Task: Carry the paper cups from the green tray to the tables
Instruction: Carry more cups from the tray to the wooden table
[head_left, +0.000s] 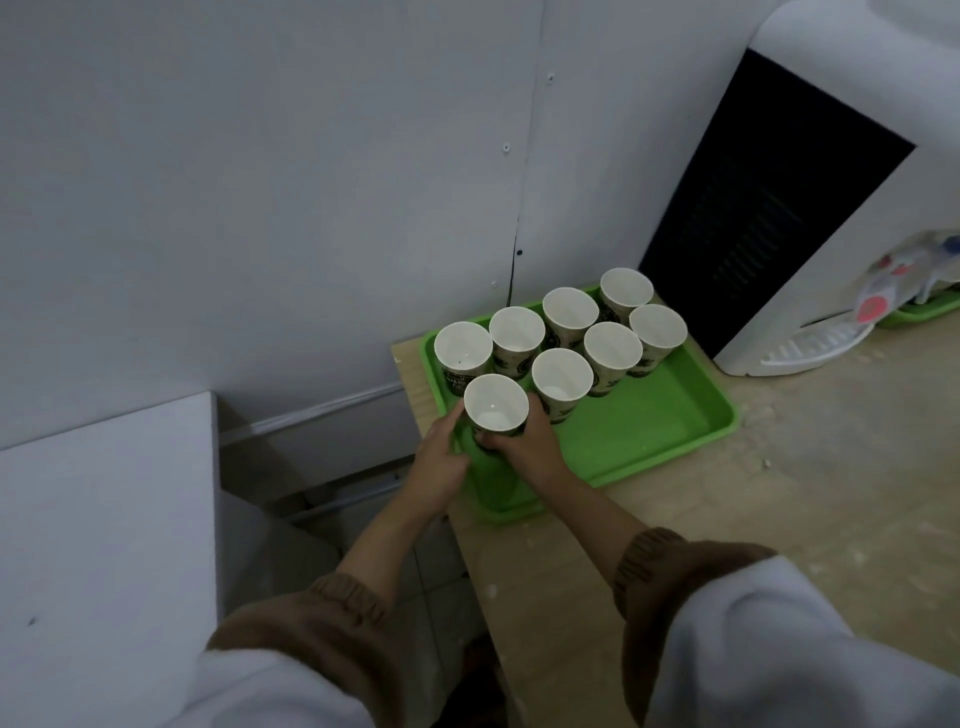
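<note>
A green tray (639, 431) lies on a wooden counter against the wall. Several white paper cups with dark printed sides stand upright on it in two rows, such as one (562, 382) in the front row. Both of my hands wrap the nearest cup (495, 402) at the tray's front left corner. My right hand (530, 444) holds its right side and base. On the cup's left side, my left hand (441, 462) rests with fingers extended. That cup holds a little liquid at the bottom.
A white water dispenser (810, 208) with a dark side grille stands right behind the tray. A second green tray (930, 312) shows at the far right. The counter's left edge (467, 545) drops to the floor. A white box top (104, 545) sits lower left.
</note>
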